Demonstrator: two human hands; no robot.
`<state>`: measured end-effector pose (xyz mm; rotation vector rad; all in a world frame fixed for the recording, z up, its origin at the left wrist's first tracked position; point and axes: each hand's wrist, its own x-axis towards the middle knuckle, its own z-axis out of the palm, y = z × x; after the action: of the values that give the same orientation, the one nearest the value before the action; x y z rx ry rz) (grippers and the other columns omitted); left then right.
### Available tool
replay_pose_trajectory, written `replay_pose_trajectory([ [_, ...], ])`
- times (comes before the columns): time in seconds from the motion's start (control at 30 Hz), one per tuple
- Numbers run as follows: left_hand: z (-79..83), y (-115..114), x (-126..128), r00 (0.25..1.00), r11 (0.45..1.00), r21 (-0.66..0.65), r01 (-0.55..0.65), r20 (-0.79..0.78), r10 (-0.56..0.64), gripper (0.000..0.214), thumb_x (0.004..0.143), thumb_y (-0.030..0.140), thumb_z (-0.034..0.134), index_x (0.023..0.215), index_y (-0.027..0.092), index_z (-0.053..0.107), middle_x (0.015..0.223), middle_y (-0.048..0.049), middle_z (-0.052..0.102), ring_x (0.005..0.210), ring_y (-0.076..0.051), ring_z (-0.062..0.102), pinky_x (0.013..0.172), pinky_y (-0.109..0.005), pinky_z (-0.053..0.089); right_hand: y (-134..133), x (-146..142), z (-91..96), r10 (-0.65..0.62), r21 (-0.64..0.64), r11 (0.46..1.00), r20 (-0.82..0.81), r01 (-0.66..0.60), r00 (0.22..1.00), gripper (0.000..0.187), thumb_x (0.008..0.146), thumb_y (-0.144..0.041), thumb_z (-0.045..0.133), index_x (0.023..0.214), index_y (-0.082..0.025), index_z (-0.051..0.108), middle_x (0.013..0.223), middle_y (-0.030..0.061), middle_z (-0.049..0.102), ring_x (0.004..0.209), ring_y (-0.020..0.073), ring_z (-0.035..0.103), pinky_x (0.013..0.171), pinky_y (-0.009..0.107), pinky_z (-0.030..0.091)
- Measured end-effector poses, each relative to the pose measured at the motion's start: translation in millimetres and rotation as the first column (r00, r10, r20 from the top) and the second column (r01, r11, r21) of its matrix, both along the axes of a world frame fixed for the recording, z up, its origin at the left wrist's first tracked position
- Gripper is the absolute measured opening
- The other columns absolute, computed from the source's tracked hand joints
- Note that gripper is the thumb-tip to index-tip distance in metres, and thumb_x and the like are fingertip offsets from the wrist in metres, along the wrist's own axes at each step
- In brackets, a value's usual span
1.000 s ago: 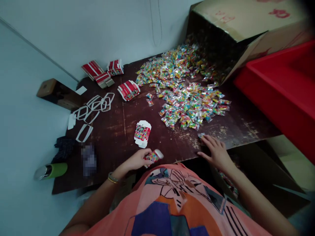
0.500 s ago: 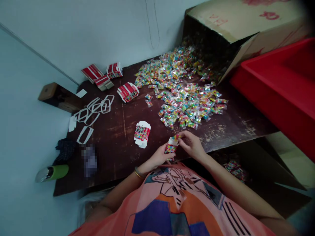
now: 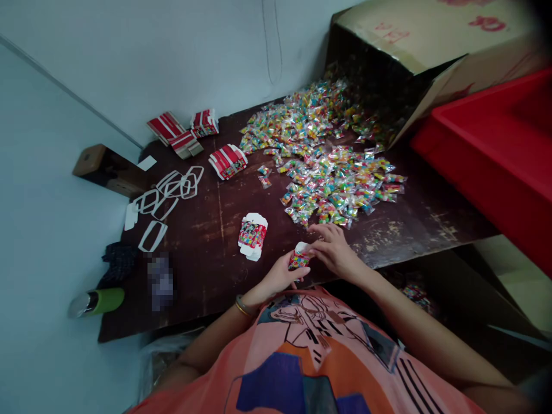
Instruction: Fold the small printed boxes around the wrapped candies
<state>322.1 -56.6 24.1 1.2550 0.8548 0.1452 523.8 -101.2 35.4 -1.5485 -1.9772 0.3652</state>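
Note:
My left hand (image 3: 280, 275) is wrapped round a small printed candy box (image 3: 298, 259), holding it tilted close to my body with its white top flap up. At the box's upper right edge, my right hand (image 3: 334, 250) pinches the flap side with thumb and a finger, its other fingers bent above. Any packet inside the box is hidden from me. To the left, a stack of flattened candy boxes (image 3: 252, 236) lies on the dark table (image 3: 207, 253). Just beyond my right hand spreads a heap of clear candy packets (image 3: 332, 184) with multicoloured sweets.
A cardboard carton (image 3: 431, 34) lies open toward the heap, beside a red bin (image 3: 487, 149). Farther left are bundled flat boxes (image 3: 228, 161), white paper bands (image 3: 153, 236), a wooden block (image 3: 112, 169), dark cloth (image 3: 118, 261) and a green bottle (image 3: 107, 300).
The colourful candy packet my right fingers held at the box's mouth is out of sight now. My right fingers have come down to the box's flap; the view has shifted slightly.

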Motion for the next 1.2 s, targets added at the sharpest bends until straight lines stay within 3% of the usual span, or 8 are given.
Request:
replay_pose_trajectory([
  [0.23,13.9,-4,-2,0.991,0.975,-0.182,0.127,0.065,-0.117,0.052,0.075,0.047,0.069,0.114,0.015,0.059,0.084,-0.0029,0.060,0.059,-0.010,0.054,0.047,-0.019,0.042,-11,-12,17.8,0.209,-0.198,0.941,-0.292,-0.273,0.933,0.031,0.097,-0.032,0.042,0.089,-0.024,0.071,0.140,0.0040,0.048,0.130,0.0269,0.037,0.108,0.050,0.028],
  [0.33,15.2,-4,-1,0.992,0.950,-0.305,0.060,0.126,-0.022,0.061,0.079,0.064,0.056,0.112,0.013,0.062,0.084,-0.0066,0.063,0.060,-0.013,0.056,0.047,-0.022,0.043,-19,-14,15.2,0.043,-0.207,0.966,-0.456,-0.152,0.889,0.029,0.095,-0.038,0.045,0.096,-0.025,0.071,0.142,0.0057,0.045,0.127,0.0277,0.041,0.109,0.050,0.028],
  [0.43,10.1,-2,-1,0.988,0.912,-0.409,-0.042,0.121,0.100,0.072,0.083,0.072,0.036,0.105,0.010,0.064,0.081,-0.0110,0.065,0.065,-0.018,0.060,0.048,-0.025,0.045,-25,-16,3.0,-0.310,-0.383,0.924,-0.732,0.010,0.607,0.026,0.089,-0.043,0.055,0.104,-0.023,0.065,0.116,0.0075,0.059,0.096,0.0199,0.059,0.091,0.039,0.047],
  [0.53,5.1,-1,0,0.986,0.927,-0.357,-0.116,0.069,0.150,0.057,0.082,0.062,0.048,0.101,0.010,0.064,0.084,-0.0102,0.067,0.069,-0.019,0.062,0.048,-0.025,0.046,-28,-21,-4.5,-0.473,-0.532,0.813,-0.840,-0.235,0.265,0.028,0.081,-0.042,0.067,0.100,-0.022,0.062,0.090,0.0009,0.062,0.068,0.0116,0.058,0.068,0.027,0.052],
  [0.6,4.5,-1,1,0.985,0.945,-0.296,-0.138,0.058,0.162,0.049,0.080,0.054,0.053,0.098,0.010,0.065,0.085,-0.0094,0.068,0.071,-0.019,0.061,0.049,-0.023,0.045,-28,-26,-2.5,-0.485,-0.523,0.796,-0.852,-0.304,0.197,0.030,0.078,-0.038,0.071,0.101,-0.022,0.061,0.086,-0.0009,0.062,0.065,0.0099,0.059,0.065,0.024,0.051],
  [0.8,10.6,-2,4,0.975,0.894,-0.426,-0.140,0.096,0.198,0.049,0.079,0.049,0.047,0.104,0.011,0.065,0.086,-0.0101,0.068,0.071,-0.019,0.061,0.052,-0.024,0.045,-23,-29,8.9,-0.410,-0.498,0.829,-0.850,-0.252,0.331,0.027,0.084,-0.037,0.062,0.108,-0.024,0.059,0.068,-0.0035,0.060,0.054,0.0116,0.057,0.056,0.026,0.050],
  [1.03,10.9,1,5,0.994,0.988,-0.120,-0.094,0.036,0.099,0.033,0.075,0.030,0.053,0.100,0.013,0.068,0.087,-0.0049,0.064,0.074,-0.014,0.055,0.058,-0.021,0.043,-19,-27,11.1,-0.072,-0.332,0.913,-0.706,-0.239,0.705,0.020,0.087,-0.029,0.058,0.098,-0.021,0.073,0.099,0.0060,0.065,0.090,0.0176,0.062,0.082,0.031,0.050],
  [1.2,13.1,6,2,0.985,0.986,-0.148,-0.075,0.141,0.096,0.037,0.079,0.032,0.053,0.108,0.015,0.066,0.099,-0.0071,0.064,0.087,-0.019,0.056,0.064,-0.025,0.047,-15,-25,17.1,-0.127,-0.305,0.944,-0.689,-0.127,0.714,0.023,0.090,-0.034,0.057,0.104,-0.024,0.074,0.102,0.0061,0.069,0.095,0.0182,0.064,0.086,0.032,0.050],
])
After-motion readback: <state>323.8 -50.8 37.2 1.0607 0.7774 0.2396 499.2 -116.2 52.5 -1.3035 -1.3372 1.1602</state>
